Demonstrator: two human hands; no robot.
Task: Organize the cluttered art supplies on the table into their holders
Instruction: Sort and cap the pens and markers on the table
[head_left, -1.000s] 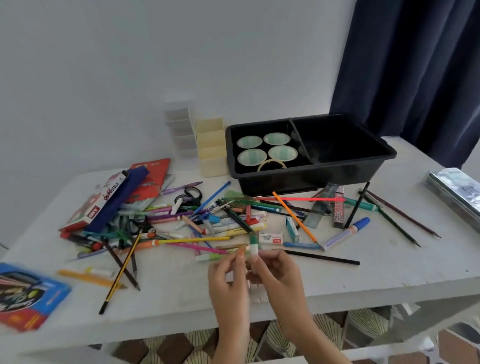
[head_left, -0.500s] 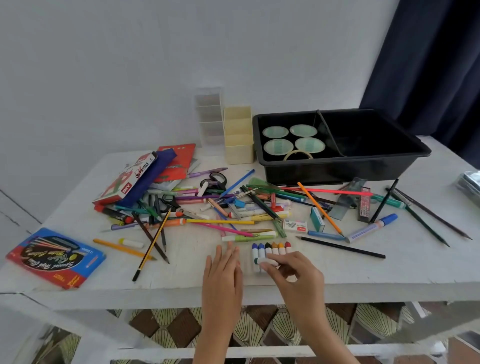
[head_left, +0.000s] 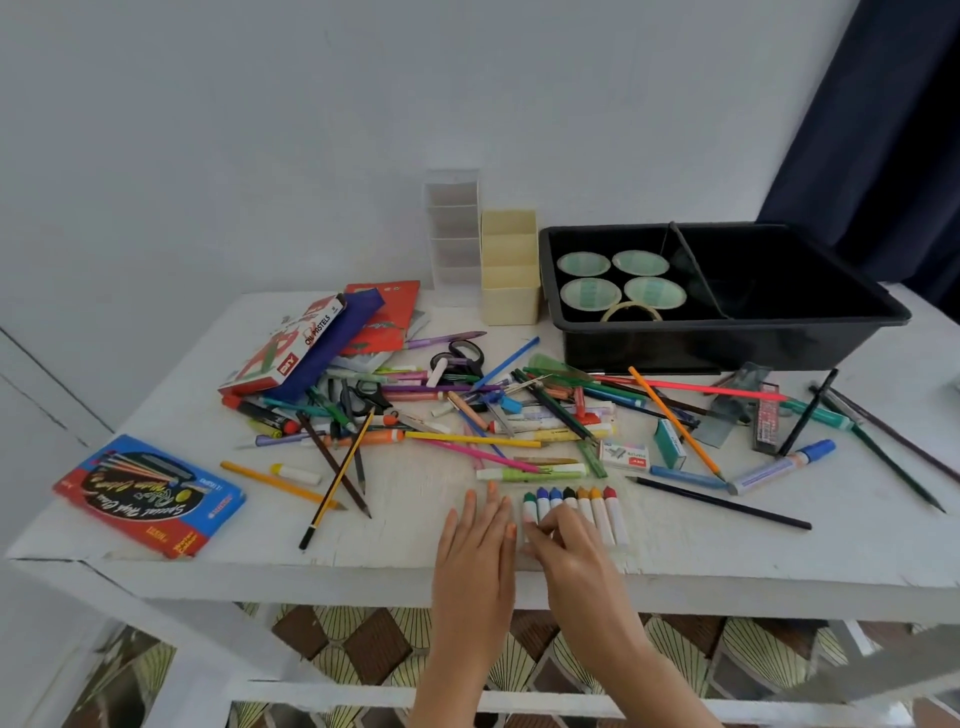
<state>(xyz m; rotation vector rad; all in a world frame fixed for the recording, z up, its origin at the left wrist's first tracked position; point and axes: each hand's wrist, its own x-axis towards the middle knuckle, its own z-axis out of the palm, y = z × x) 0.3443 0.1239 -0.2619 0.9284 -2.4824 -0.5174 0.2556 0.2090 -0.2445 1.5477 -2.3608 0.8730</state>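
White table (head_left: 395, 545), grey wall (head_left: 260, 130); left hand (head_left: 480, 527) lies flat, right hand (head_left: 566, 538) curls onto the crayon row (head_left: 602, 512).

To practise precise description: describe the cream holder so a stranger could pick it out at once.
Start at the black bin at the back of the table. Just left of it stands the cream holder. Unlike the taller clear holder on its other side, it is opaque and pale yellow.

A green-tipped crayon (head_left: 529, 506) has joined the row (head_left: 601, 514); right hand (head_left: 566, 540) apparently places it.
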